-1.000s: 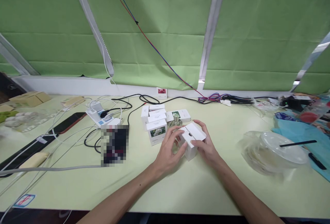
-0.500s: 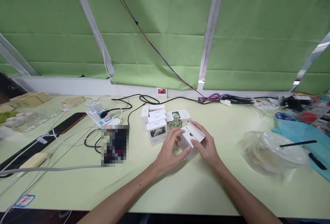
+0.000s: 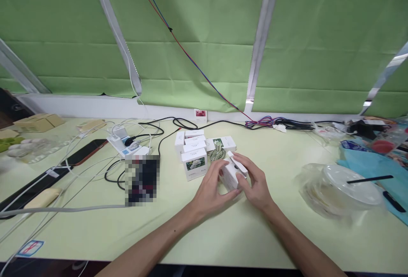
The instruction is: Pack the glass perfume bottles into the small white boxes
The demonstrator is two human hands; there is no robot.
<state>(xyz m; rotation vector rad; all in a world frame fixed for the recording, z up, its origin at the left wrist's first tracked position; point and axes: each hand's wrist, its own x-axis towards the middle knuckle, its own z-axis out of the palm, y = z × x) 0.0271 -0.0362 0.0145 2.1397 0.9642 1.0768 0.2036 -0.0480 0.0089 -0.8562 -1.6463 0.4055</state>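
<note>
Between my two hands stands a small white carton [image 3: 230, 177] on the table, its lid flap raised partway and a dark round hole showing at the top. My left hand [image 3: 208, 187] grips the carton's left side, fingers behind and thumb in front. On the other side my right hand [image 3: 255, 181] holds it, the thumb on the front top edge and the fingers behind the flap. Just beyond lies a coiled pale cable [image 3: 217, 154]. Several white boxes with flower pictures [image 3: 195, 163] stand to the left, and another flower box [image 3: 227, 142] lies behind the cable.
A power strip [image 3: 123, 146] with plugs and tangled cords is at left, near a pixelated dark object [image 3: 142, 180]. A plastic-wrapped bowl [image 3: 349, 187] with a black stick sits at right by a blue bag [image 3: 363, 162]. A small box [image 3: 200, 115] leans at the back.
The carton's lid flap has tipped further down toward the top. The carton has turned slightly, and my right hand has shifted with the flap.
</note>
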